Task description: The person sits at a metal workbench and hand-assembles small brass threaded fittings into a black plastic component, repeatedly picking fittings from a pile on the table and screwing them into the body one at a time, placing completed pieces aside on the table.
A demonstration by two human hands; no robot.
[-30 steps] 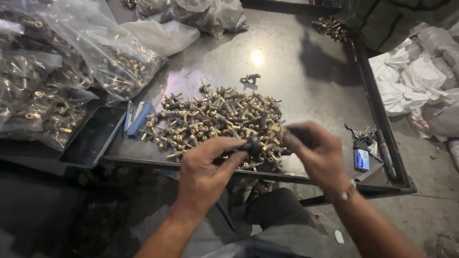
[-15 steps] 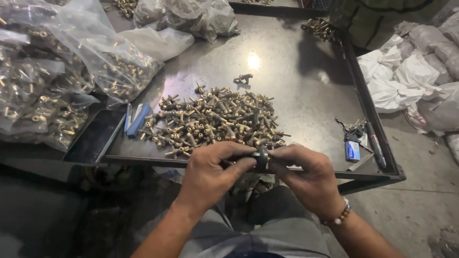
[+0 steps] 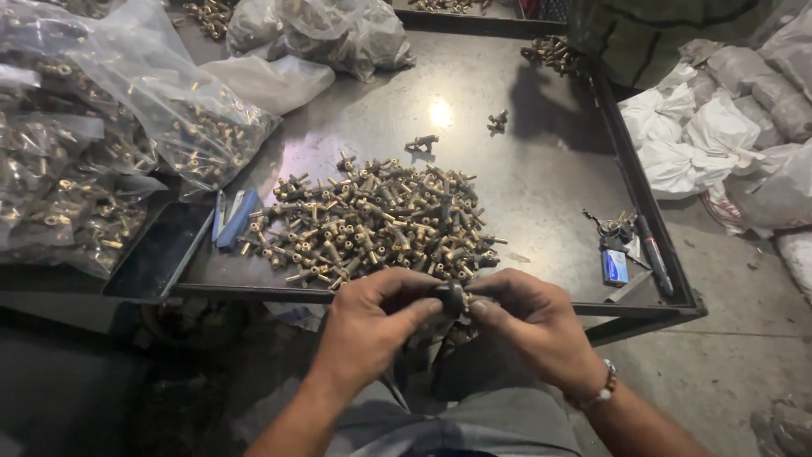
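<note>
1. The left hand (image 3: 372, 326) and right hand (image 3: 533, 326) meet just off the table's near edge, over the person's lap. Both pinch one small dark fitting (image 3: 452, 298) between curled fingertips; neither hand is spread.
2. The grip looks slight and sits past the table (image 3: 541, 161), so a slip could likely drop the fitting to the floor rather than onto the metal top.
3. Just beyond the hands, a pile of brass fittings (image 3: 372, 222) lies near the near edge; a knock could roll pieces off.
4. A blue tool (image 3: 234, 218) lies left of the pile; keys (image 3: 611, 230) sit by the right edge.
5. Clear bags of fittings (image 3: 127, 127) crowd the far left corner.
</note>
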